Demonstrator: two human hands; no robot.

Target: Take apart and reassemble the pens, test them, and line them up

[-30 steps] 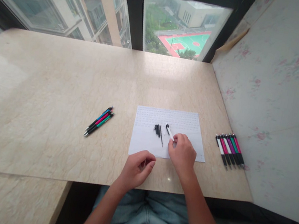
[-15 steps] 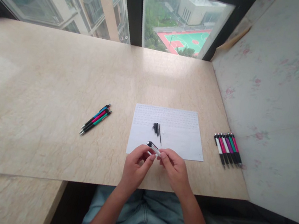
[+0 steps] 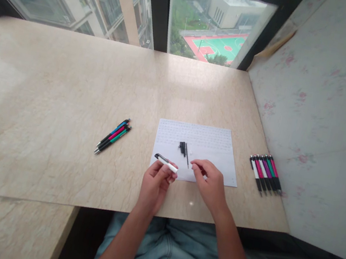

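Windows [image 3: 219, 26] run along the back edge of the pale table [image 3: 65, 97] you sit at, and from its left edge inward the top is bare until three pens [image 3: 113, 137] lying together, well short of the paper [image 3: 220, 167]. Your left hand [image 3: 154, 186], over the paper's front left corner, has thumb and fingers clamped on the white barrel [image 3: 167, 163], black clip end up and left, plain white end towards your other hand. Hold it by the middle, lightly, so that white end stays clear of your fingertips. Near the middle of the paper lie short black parts [image 3: 182, 148] and, just right of them, the slim dark refill [image 3: 187, 156]; pinch that mid-length, best judged, so it lifts without rolling. Your right hand [image 3: 210, 183] is just beside its tip, thumb and forefinger close together; whether they meet or grip anything small cannot be told. Keep that elbow clear of the row of pens [image 3: 265, 175] by the table's right edge.
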